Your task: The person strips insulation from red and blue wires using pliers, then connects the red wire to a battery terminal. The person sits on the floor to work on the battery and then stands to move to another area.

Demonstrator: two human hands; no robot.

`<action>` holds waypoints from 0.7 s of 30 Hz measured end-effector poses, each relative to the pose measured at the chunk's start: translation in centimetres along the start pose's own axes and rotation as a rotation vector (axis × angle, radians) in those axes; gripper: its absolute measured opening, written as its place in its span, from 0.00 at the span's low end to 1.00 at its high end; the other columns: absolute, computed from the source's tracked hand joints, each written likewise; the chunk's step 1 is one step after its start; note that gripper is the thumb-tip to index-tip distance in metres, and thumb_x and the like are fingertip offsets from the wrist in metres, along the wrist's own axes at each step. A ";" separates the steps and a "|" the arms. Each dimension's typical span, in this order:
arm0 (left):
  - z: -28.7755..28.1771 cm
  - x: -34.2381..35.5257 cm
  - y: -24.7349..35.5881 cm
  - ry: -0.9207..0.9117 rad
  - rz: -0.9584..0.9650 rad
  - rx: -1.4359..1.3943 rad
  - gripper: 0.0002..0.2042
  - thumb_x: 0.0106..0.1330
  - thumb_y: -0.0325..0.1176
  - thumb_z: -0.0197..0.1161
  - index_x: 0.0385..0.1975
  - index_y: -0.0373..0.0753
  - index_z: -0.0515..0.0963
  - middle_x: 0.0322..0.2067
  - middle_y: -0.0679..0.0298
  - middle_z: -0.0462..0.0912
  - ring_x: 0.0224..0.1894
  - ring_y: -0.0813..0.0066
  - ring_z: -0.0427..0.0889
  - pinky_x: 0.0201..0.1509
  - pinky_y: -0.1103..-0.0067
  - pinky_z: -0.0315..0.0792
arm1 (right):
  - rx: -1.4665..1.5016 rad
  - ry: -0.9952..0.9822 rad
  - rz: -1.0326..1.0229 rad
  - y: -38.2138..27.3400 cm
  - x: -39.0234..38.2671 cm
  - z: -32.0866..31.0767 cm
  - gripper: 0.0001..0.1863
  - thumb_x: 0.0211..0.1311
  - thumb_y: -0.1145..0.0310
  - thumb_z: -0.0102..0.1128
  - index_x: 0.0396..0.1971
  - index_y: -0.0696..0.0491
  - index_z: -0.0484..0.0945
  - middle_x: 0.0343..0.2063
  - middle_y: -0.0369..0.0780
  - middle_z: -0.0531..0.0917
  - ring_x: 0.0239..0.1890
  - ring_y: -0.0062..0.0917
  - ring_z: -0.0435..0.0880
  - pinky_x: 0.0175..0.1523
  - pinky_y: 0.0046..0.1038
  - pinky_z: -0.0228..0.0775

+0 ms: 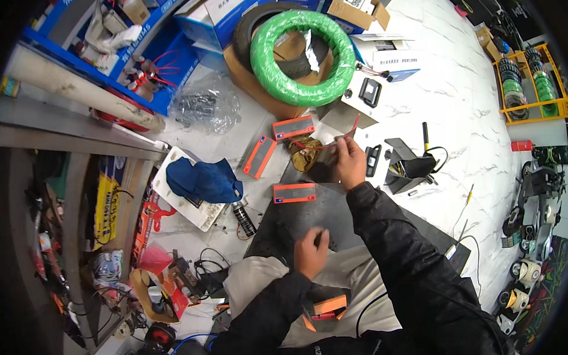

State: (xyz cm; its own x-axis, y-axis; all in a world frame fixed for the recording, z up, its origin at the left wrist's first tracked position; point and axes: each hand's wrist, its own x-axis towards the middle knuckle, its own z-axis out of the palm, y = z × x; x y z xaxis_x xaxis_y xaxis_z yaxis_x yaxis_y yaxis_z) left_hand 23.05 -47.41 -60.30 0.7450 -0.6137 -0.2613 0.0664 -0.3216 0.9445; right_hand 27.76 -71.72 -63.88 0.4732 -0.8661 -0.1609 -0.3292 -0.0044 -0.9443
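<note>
My right hand (pixel 351 164) pinches a thin red lead (pixel 321 146) above a dark floor mat, beside a brownish-yellow crumpled bundle (pixel 301 156). Lower down, my left hand (pixel 310 256) has its fingers curled over the mat (pixel 274 226); what they hold, if anything, is hidden. An orange rectangular block with a grey face (pixel 294 193) lies on the mat between my hands, and two similar blocks (pixel 259 157) (pixel 292 127) lie farther up. Just right of my right hand is a small black case (pixel 373 161).
A green wrapped tire (pixel 271 62) sits on boxes ahead. At left are a blue cloth (pixel 200 178) on a white board, a spray can (pixel 244 218) and cluttered shelving (pixel 31 126). A black bracket (pixel 412 167) lies at right, before a yellow rack (pixel 505 114).
</note>
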 end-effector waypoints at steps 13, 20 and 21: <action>-24.5 -13.4 15.3 -0.526 -0.400 0.733 0.21 0.64 0.51 0.66 0.42 0.38 0.85 0.38 0.49 0.88 0.45 0.49 0.87 0.51 0.61 0.79 | -0.619 0.779 0.737 6.1 -34.1 -58.9 0.24 0.70 0.55 0.58 0.55 0.59 0.80 0.46 0.52 0.87 0.50 0.46 0.85 0.57 0.40 0.75; -22.1 -2.4 26.9 -0.142 -0.063 0.788 0.18 0.65 0.45 0.68 0.39 0.33 0.85 0.37 0.48 0.88 0.41 0.51 0.88 0.48 0.64 0.80 | -0.651 0.907 0.816 9.3 -47.7 -64.9 0.19 0.70 0.62 0.54 0.53 0.57 0.82 0.46 0.53 0.87 0.51 0.49 0.85 0.56 0.43 0.76; -19.8 -1.0 28.8 -0.089 -0.027 0.718 0.18 0.65 0.45 0.68 0.39 0.33 0.85 0.37 0.48 0.88 0.41 0.52 0.88 0.48 0.65 0.79 | -0.615 0.892 0.847 10.5 -46.9 -63.8 0.18 0.68 0.64 0.56 0.52 0.56 0.83 0.44 0.52 0.87 0.50 0.47 0.86 0.55 0.42 0.77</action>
State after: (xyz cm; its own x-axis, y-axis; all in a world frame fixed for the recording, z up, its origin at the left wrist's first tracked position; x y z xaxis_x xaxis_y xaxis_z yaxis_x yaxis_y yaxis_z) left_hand 37.35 -41.73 -28.84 0.6907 -0.6452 -0.3267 -0.3909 -0.7131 0.5819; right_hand -49.96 -63.05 -47.92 -0.6553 -0.7381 -0.1604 -0.6673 0.6652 -0.3351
